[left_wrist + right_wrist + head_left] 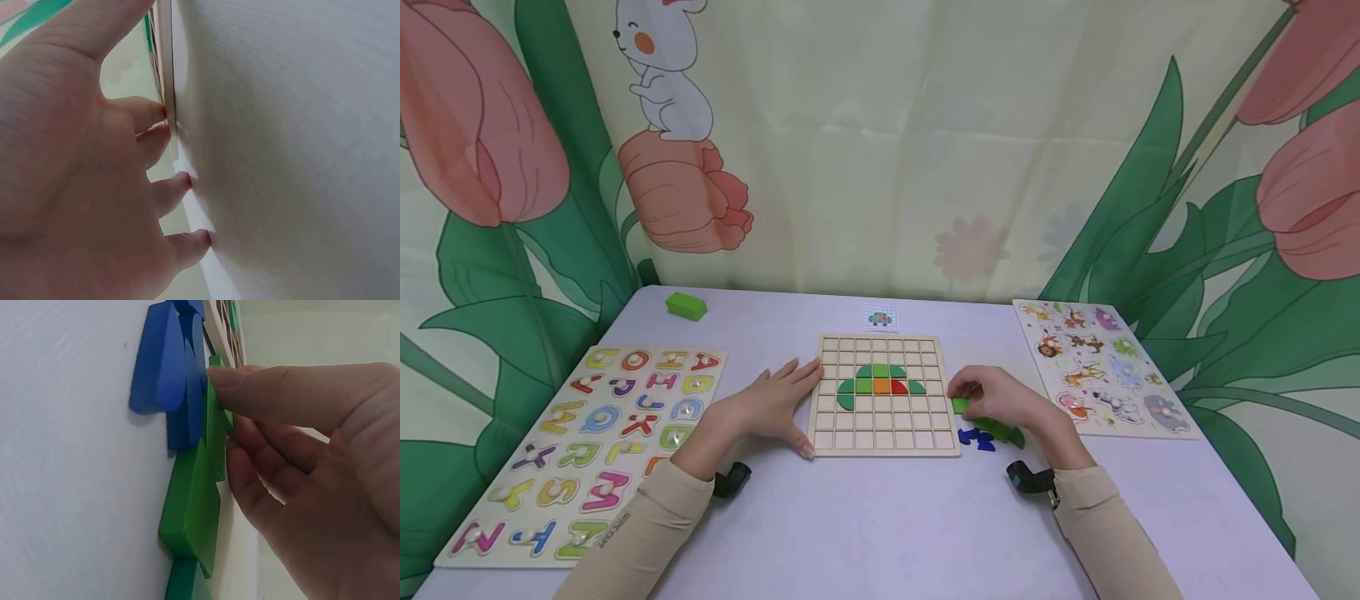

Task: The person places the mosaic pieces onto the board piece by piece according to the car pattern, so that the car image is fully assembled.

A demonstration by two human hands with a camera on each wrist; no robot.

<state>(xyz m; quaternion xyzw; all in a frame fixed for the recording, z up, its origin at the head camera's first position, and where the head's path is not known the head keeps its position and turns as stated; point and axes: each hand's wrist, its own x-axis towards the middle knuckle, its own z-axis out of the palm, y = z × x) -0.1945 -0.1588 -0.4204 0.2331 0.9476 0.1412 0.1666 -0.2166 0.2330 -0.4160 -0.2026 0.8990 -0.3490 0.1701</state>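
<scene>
Two bare hands flank a wooden grid board (887,437). We see the left hand (769,400) with fingers spread, at the board's left edge, thumb at its near left corner. The right hand (1000,396) has thumb and fingertips pinched on a light green block (960,405) just beside the right edge; we cannot tell whether the block is clear of the tablecloth (880,525). In the right wrist view, blue pieces (159,369) and a larger green block (186,500) crowd against it. We judge the likeliest fault to be a disturbed neighbour: since the pieces lie so close, a sideways pull could drag or tip one. A hold near the block's end could let it twist loose. The board could also slide if the left hand pushes unevenly, and a jolt could unseat pieces from its shallow cells.

Of the containers, the grid board bears dark green rounded pieces, light green squares, an orange square (882,386) and a red piece (898,387); many cells are bare. We find coloured letters in the alphabet board (587,454), to the left, and animal figures on the animal board (1108,362), to the right.
</scene>
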